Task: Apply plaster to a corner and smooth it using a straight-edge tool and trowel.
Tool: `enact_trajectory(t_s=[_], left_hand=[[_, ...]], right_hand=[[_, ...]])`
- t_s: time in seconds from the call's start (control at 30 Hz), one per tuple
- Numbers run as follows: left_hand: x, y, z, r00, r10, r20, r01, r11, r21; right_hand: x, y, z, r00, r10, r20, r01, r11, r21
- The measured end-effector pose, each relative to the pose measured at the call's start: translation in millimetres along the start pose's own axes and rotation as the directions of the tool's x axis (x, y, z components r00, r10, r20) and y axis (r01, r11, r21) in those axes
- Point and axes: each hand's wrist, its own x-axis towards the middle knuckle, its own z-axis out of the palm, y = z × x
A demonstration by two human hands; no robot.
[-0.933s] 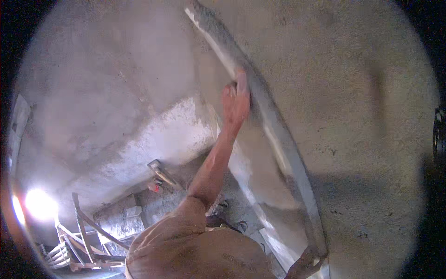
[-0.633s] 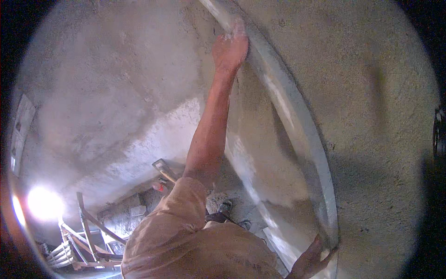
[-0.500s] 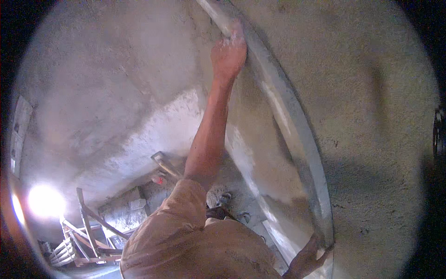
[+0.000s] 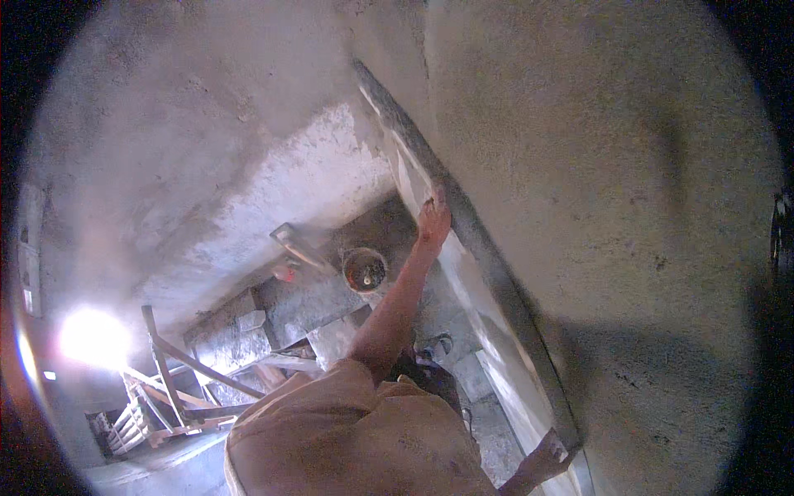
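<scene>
A long straight bar (image 4: 493, 291), like a plasterer's straightedge, lies slanting against the rough grey plastered wall (image 4: 645, 215), from upper middle to lower right. Its outer face looks pale and smeared, its wall side darker. My left hand (image 4: 434, 221) grips the bar part-way up, fingers curled round its near edge. Near the lower end, my right hand (image 4: 546, 457) is closed on the same bar, its fingers partly hidden. My left arm stretches up across the middle of the view.
Below on the floor stands a round bucket (image 4: 365, 269) with something dark inside. Beside it, a long-handled tool (image 4: 296, 245) leans near the wall's foot. A wooden frame of crossed timbers (image 4: 178, 384) stands at lower left, next to a glaring light (image 4: 95, 337).
The bar's upper end has come down into view, with my left hand lower on the picture. My right hand stays near the lower end. The bucket has come into sight.
</scene>
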Motion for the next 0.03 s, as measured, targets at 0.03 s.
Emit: enact_trajectory(t_s=[0.03], left_hand=[[-3.2, 9.1, 3.5, 1.0, 0.008, 0.006, -0.008, 1.0, -0.016]], right_hand=[[6.2, 12.8, 0.9, 0.999, 0.017, -0.034, -0.018, 1.0, -0.017]])
